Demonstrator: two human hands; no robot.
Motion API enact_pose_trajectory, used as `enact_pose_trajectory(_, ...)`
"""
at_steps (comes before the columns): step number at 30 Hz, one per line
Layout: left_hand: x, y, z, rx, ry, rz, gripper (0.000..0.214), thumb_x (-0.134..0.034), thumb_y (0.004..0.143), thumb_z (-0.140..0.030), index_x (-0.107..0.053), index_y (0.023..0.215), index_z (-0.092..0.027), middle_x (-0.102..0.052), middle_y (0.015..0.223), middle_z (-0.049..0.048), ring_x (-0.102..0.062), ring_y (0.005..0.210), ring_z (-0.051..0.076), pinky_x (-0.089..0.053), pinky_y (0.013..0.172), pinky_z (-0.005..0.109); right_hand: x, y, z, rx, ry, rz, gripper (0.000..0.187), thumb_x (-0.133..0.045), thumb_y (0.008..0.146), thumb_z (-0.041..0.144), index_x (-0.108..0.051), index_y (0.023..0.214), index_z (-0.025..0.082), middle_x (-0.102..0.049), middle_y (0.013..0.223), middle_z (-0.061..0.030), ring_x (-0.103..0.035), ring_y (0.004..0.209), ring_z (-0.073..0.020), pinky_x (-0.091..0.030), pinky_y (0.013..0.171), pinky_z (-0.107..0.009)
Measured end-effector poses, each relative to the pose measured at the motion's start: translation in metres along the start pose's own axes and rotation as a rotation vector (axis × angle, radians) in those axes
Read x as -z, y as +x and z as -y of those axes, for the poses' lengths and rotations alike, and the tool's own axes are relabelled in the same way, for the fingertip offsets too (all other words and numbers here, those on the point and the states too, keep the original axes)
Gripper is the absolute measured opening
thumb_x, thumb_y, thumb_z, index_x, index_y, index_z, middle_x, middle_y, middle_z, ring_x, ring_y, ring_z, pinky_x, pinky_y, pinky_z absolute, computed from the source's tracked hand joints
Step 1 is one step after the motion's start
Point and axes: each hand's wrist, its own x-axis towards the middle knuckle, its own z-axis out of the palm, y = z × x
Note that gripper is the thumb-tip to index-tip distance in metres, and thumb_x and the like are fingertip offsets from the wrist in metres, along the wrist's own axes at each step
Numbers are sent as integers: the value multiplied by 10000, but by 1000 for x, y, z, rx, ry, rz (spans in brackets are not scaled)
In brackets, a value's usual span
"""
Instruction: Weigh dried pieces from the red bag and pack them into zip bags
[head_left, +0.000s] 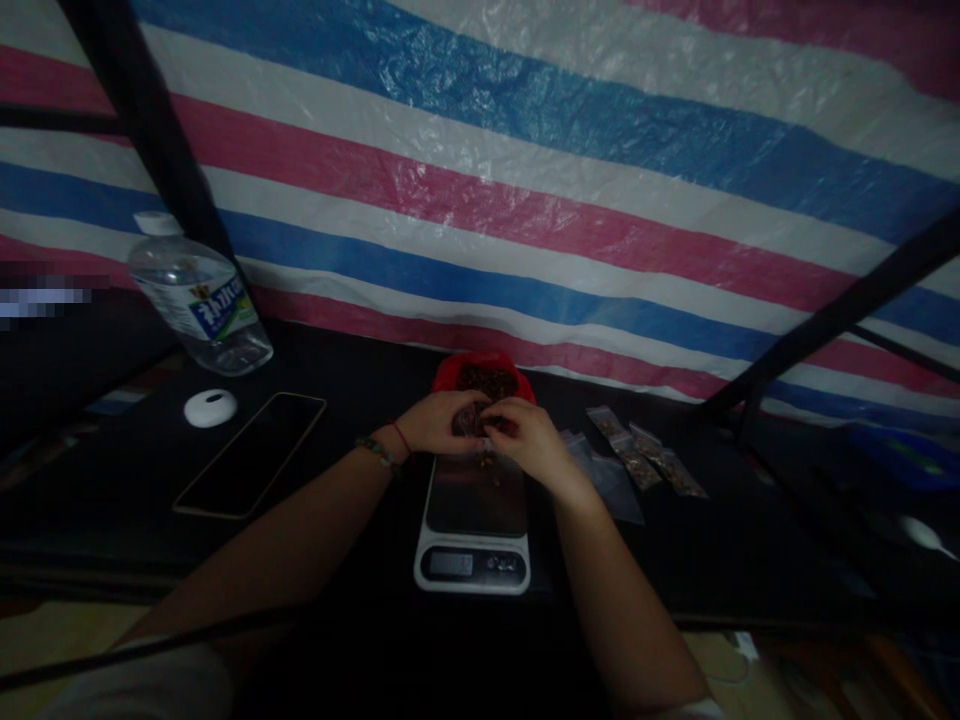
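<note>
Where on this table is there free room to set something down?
Bare dark table right of the small clear packets, and between the black flat smartphone and the red plastic bag. Crowded over the white digital scale.

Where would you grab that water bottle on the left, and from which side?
Wrap a hand around the water bottle at its labelled middle, coming from the front right. It stands upright and its body is round and wide, while the white cap is small and would likely give a weaker hold. The striped tarp and a black pole close off the back.
</note>
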Motion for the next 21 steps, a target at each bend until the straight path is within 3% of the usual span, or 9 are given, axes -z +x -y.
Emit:
enact_pose_trajectory(6, -5, 1, 1, -17, -30, -63, 424, -682, 675, -288, -570, 1068, -178, -657, 1001, 59, -635, 886, 206, -490, 783, 307, -18, 8, 3, -41, 29, -18, 249, -595, 770, 108, -682, 990, 186, -672, 1008, -73, -620, 944, -178, -485, 863, -332)
enact_pose_trajectory(13, -10, 1, 8, 33, -100, -67, 388, -655, 680, -255, -563, 1044, -162, -646, 965, 50, -626, 857, 192, -478, 767, 294, -19, 8, 6, 7, 146, -71, 430, -446, 648, -15, -618, 988, 183, -613, 1002, -53, -581, 959, -171, -486, 879, -336)
enact_pose_trajectory(17, -11, 1, 7, 46, -133, -69, 341, -654, 687, -267, -555, 998, -167, -628, 920, 31, -611, 835, 181, -468, 739, 282, -21, 9, 7, 1, 227, -80, 405, -368, 634, -25, -602, 888, 189, -600, 915, -35, -585, 889, -156, -498, 817, -313)
enact_pose_trajectory(21, -14, 1, 10, 63, -143, -94, 333, -659, 658, -236, -556, 967, -168, -618, 888, 18, -600, 801, 174, -467, 719, 281, -26, 12, 7, 1, 195, -114, 291, -406, 714, 14, -608, 827, 190, -606, 855, -28, -577, 854, -163, -475, 802, -310)
